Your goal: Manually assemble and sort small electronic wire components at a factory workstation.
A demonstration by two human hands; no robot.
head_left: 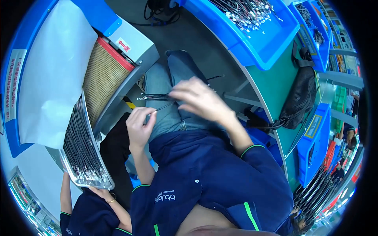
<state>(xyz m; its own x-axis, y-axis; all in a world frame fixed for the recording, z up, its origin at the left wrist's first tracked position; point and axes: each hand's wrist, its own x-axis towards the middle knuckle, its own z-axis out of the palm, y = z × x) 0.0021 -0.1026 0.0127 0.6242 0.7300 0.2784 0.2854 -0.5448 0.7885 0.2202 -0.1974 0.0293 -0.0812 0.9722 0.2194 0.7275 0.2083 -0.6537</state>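
Note:
My left hand point(138, 126) is closed in a pinch at the left side of my lap. A single thin black cable point(163, 106) runs from its fingertips toward my other hand. Over my thighs, my right hand point(199, 100) is smeared by motion, and its grip cannot be made out. Beside its fingers, a small bundle of black cables point(155, 96) with white connector ends lies across my jeans, partly hidden by that hand.
At the left, a co-worker holds a metal tray point(108, 181) of black cables beside a conveyor's mesh belt point(104, 65). A blue bin point(271, 51) of cables stands on the green table point(289, 78) at right, near a black mesh bag point(301, 96).

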